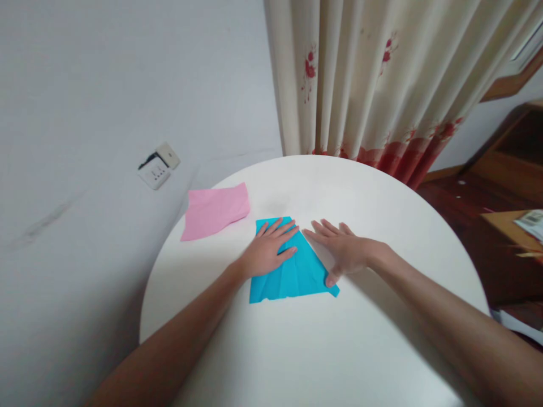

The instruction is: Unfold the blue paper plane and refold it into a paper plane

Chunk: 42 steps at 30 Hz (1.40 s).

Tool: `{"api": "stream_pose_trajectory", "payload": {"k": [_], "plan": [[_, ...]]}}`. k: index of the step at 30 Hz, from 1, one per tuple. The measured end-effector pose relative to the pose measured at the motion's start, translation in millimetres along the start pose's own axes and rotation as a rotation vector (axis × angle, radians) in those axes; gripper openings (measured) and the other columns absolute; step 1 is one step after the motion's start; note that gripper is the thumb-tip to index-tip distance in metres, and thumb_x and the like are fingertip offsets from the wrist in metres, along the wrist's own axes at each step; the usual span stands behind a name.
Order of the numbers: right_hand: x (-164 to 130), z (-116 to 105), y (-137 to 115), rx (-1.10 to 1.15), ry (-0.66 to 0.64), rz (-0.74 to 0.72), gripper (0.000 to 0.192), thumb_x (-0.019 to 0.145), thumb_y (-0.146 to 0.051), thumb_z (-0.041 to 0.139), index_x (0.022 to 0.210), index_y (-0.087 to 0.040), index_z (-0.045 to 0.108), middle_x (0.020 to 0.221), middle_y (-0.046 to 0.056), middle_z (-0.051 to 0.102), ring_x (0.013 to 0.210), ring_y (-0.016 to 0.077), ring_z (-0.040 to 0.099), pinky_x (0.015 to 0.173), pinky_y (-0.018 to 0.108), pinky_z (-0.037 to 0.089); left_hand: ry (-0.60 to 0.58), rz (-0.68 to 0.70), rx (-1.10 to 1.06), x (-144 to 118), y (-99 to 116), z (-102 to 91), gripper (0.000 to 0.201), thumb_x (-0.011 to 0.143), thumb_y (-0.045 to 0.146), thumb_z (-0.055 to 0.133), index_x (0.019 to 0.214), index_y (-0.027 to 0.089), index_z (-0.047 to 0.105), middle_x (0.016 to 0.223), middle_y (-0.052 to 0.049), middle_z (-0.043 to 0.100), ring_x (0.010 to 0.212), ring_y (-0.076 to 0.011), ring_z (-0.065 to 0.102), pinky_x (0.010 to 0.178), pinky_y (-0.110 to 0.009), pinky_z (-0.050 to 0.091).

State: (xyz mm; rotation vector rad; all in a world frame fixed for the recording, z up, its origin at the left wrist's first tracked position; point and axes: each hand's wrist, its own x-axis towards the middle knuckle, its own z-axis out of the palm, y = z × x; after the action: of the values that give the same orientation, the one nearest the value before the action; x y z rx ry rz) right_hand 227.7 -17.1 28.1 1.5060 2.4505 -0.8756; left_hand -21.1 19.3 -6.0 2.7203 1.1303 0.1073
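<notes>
From where I stand, the blue sheet (297, 276) lies directly under the person's left hand (269, 249), which rests palm down across its far-left part, fingers spread. The right hand (348, 251) is just to the right of the blue sheet, its fingers fanned out past the slanting right edge, with only the thumb over the sheet near its close right corner; I can't tell how hard that thumb presses. Neither hand seems to pinch anything. The left is the one more fully on the paper.

The blue sheet is narrow at its far end and wide at its ragged near edge; its longest side, that slant, runs from far left to near right. Around it spreads a round white bench (297, 350). A pink sheet (216, 210) lies apart from it, to the left and farther off. Beyond that, left of the blue sheet, a pale wall (106, 85) carries a socket plate (155, 173). Behind and to the right hangs a cream curtain (360, 85) with red flowers.
</notes>
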Motion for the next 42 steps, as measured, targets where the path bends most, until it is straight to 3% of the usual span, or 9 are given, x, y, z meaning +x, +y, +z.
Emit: {"api": "stream_pose_trajectory", "payload": {"k": [4,8,12,17,22,26,35,42], "plan": [[-9,1,-5,-0.040,-0.034,0.016,0.145,0.044,-0.052,0.092,0.158,-0.031,0.004,0.164,0.011,-0.009,0.147,0.0433,-0.014,0.112,0.070,-0.010,0.000,0.000,0.001,0,1,-0.8,0.059,0.100,0.058,0.031,0.154,0.035,0.027,0.163,0.002,0.023,0.152,-0.0278,0.012,0.120,-0.057,0.012],[-8,-3,-1,-0.002,-0.057,-0.040,0.139,0.052,-0.063,0.086,0.158,-0.028,0.004,0.164,0.011,-0.009,0.148,0.0407,-0.013,0.114,0.068,-0.006,-0.007,-0.001,0.005,0,1,-2.1,0.061,0.100,0.059,0.030,0.155,0.033,0.027,0.163,0.001,0.023,0.152,-0.0282,0.013,0.120,-0.057,0.011],[9,2,5,0.156,0.172,-0.185,0.097,0.085,-0.070,0.053,0.159,-0.027,0.006,0.165,0.010,0.012,0.151,0.0343,0.004,0.118,0.064,-0.001,-0.010,-0.011,0.009,0,1,-1.9,0.064,0.099,0.061,0.030,0.155,0.029,0.028,0.163,-0.002,0.024,0.151,-0.0281,0.014,0.121,-0.055,0.011],[29,18,5,0.028,0.292,-0.218,0.091,0.088,-0.067,0.050,0.158,-0.022,0.014,0.164,0.012,0.013,0.151,0.0334,0.007,0.117,0.065,-0.003,0.028,-0.016,-0.016,0,0,-0.8,0.065,0.098,0.061,0.034,0.154,0.029,0.030,0.161,-0.002,0.030,0.150,-0.0273,0.018,0.120,-0.053,0.014],[28,17,4,-0.009,0.275,-0.228,0.088,0.088,-0.069,0.050,0.158,-0.025,0.019,0.164,0.010,0.013,0.151,0.0360,0.008,0.117,0.066,0.001,0.099,-0.042,-0.026,0,-2,-0.5,0.061,0.098,0.057,0.039,0.152,0.028,0.036,0.158,-0.003,0.037,0.148,-0.0265,0.026,0.120,-0.049,0.020],[24,13,3,-0.027,0.243,-0.248,0.084,0.089,-0.068,0.049,0.156,-0.025,0.025,0.164,0.011,0.013,0.151,0.0365,0.007,0.115,0.068,0.001,0.100,-0.076,0.002,1,-5,0.7,0.058,0.099,0.056,0.036,0.151,0.030,0.036,0.158,-0.002,0.036,0.147,-0.0280,0.026,0.119,-0.053,0.020],[20,6,6,-0.024,0.157,-0.299,0.086,0.083,-0.067,0.059,0.155,-0.032,0.027,0.165,0.007,0.010,0.150,0.0373,0.002,0.115,0.067,-0.002,0.174,-0.135,0.053,3,-10,4.4,0.056,0.099,0.055,0.037,0.149,0.031,0.040,0.152,-0.005,0.041,0.140,-0.0291,0.032,0.115,-0.049,0.027],[17,4,-1,-0.022,0.170,-0.332,0.069,0.089,-0.059,0.056,0.151,-0.035,0.037,0.164,0.005,0.015,0.150,0.0380,0.007,0.114,0.070,0.003,0.200,-0.197,0.084,3,-11,4.1,0.052,0.097,0.057,0.039,0.145,0.037,0.045,0.149,-0.006,0.042,0.136,-0.0311,0.035,0.108,-0.053,0.034]]}}
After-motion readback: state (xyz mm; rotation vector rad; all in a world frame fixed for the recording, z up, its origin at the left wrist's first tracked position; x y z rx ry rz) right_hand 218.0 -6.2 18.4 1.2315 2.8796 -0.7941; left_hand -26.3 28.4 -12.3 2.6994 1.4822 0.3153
